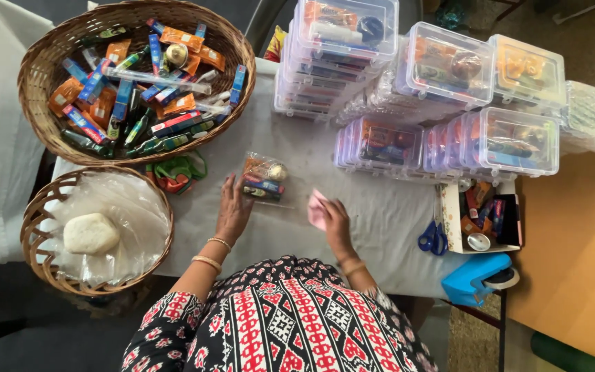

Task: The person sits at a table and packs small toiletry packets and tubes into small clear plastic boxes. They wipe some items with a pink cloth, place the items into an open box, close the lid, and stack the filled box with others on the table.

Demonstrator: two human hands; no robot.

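Overhead view of a person seated at a white-covered table (380,220). The left hand (232,210) lies flat, fingers extended and slightly spread, with its fingertips touching the lower edge of a small clear packet (263,178) filled with an orange sachet, a round foil-wrapped piece and blue tubes; the packet lies at 1 o'clock from that hand. The right hand (335,222) is loosely curled, pinching a small pink piece (317,209) at its 10 o'clock side; whether this is paper or cloth cannot be told. Gold bangles ring both wrists.

At 10 o'clock from the left hand stands a large wicker basket (43,76) heaped with orange sachets and blue and green tubes. Just below it, at 9 o'clock, a smaller wicker basket (32,227) lined with clear plastic holds a pale rounded block (91,233). Between the large basket and the packet lies a green and orange tangle (177,172).

At 12 to 2 o'clock from the right hand rise stacks of clear lidded boxes (449,65) already filled with similar items. At 3 o'clock lie blue-handled scissors (434,238), touching an open white carton (452,217) of mixed items; a blue tape dispenser (476,275) sits at 4 o'clock.
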